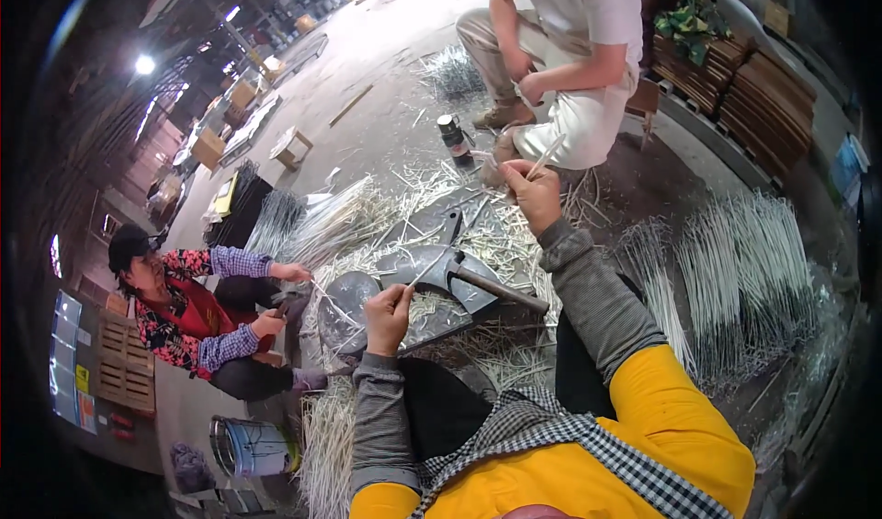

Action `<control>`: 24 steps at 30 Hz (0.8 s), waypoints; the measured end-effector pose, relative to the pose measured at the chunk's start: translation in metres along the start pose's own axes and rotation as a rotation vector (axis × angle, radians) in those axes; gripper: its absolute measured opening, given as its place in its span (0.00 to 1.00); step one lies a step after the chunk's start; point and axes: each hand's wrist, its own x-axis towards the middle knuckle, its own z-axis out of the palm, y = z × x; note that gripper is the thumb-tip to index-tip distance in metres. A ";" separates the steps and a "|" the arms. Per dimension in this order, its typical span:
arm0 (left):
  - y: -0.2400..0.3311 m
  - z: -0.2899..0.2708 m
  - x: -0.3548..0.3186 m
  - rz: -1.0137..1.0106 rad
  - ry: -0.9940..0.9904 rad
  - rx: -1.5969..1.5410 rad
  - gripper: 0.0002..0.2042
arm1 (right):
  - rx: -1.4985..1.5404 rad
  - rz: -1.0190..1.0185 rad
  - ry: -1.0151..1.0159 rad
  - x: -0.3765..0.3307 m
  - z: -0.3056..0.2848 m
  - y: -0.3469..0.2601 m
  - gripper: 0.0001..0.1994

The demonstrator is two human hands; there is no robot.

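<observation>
My left hand (389,319) is closed around the lower end of a thin pale strip (428,269), which slants up over a grey metal block (404,260). Farther off to the right, my right hand (536,193) is raised, its fingers pinching another short pale strip (549,152); whether it is one piece or two is hard to tell. Between my hands a hammer (501,289) lies across the block, its handle toward my right knee. Beside the block on the left is a round grey metal disc (347,310). Cut pale pieces (501,239) litter the floor around them.
A co-worker in a black cap (207,312) crouches at left, handling strips. Another person in white (570,78) sits ahead. Bundled long pale stalks (744,280) stand at right, more (340,220) lie at left. A gas torch canister (455,141) and a bucket (257,447) are nearby.
</observation>
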 end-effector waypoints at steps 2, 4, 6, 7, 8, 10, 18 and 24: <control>0.000 0.001 0.000 -0.014 -0.028 0.007 0.09 | -0.046 -0.061 0.002 0.005 -0.003 0.000 0.07; 0.001 0.003 0.001 -0.012 -0.024 0.009 0.09 | -0.109 -0.125 0.030 0.005 -0.005 0.003 0.08; 0.001 0.005 0.001 -0.051 -0.052 -0.022 0.10 | -0.139 -0.177 0.035 0.005 -0.006 0.003 0.08; 0.001 0.005 -0.001 -0.073 -0.063 -0.035 0.10 | -0.159 -0.208 0.037 0.002 -0.003 0.002 0.08; 0.000 0.004 -0.004 -0.067 -0.042 -0.036 0.10 | -0.179 -0.241 0.039 -0.002 -0.001 0.000 0.08; 0.001 0.005 -0.005 -0.090 -0.061 -0.056 0.10 | -0.195 -0.306 0.036 -0.003 -0.001 -0.003 0.08; -0.013 0.005 -0.014 -0.073 -0.078 -0.038 0.11 | -0.173 -0.295 0.003 -0.008 -0.005 0.015 0.05; -0.007 0.000 -0.008 0.004 -0.042 0.088 0.12 | -0.381 -0.255 0.011 0.003 -0.009 0.017 0.09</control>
